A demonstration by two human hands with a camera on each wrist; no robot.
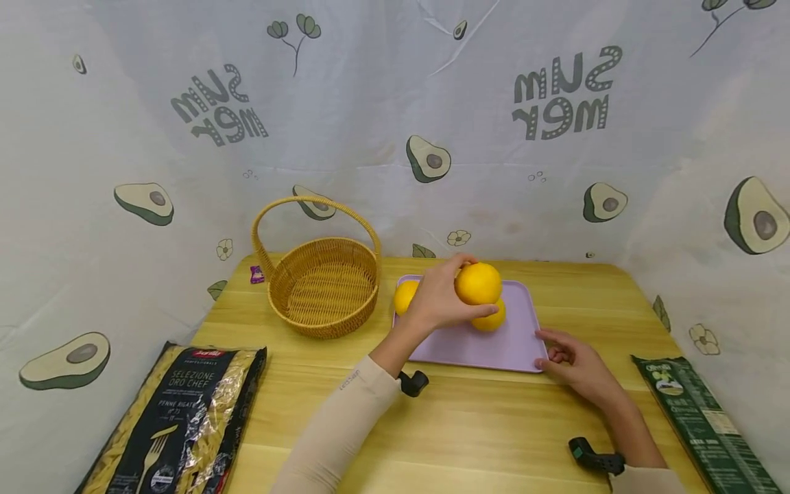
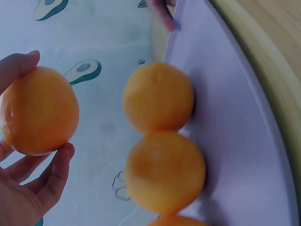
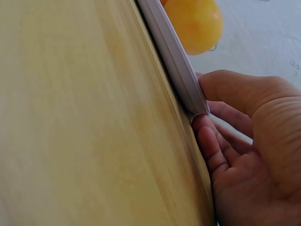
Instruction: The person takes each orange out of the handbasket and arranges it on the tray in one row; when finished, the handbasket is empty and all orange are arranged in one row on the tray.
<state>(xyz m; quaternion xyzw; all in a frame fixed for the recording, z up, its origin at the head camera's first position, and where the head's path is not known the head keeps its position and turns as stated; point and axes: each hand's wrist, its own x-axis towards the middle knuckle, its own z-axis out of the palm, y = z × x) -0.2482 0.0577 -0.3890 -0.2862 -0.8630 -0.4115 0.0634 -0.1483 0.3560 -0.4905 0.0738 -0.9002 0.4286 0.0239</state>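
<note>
In the head view my left hand [image 1: 441, 295] holds an orange [image 1: 478, 283] above the lilac tray [image 1: 475, 350], fingers and thumb around its sides. Close up, the left wrist view shows this held orange [image 2: 40, 110] apart from the others. Three oranges lie on the tray in a row: one orange [image 2: 159, 97], a second orange [image 2: 165, 172], and a third orange [image 2: 176, 221] cut off by the frame. At the tray's right edge, my right hand [image 1: 577, 367] pinches the rim near the front corner. Its thumb [image 3: 230, 89] lies on the rim, with curled fingers below.
A wicker basket [image 1: 364, 319] with a tall handle stands left of the tray. A small purple packet [image 1: 256, 274] lies beside it. A penne bag [image 1: 179, 418] is at the front left, a green package [image 1: 706, 418] at the right. A printed cloth [image 1: 370, 82] hangs behind the table.
</note>
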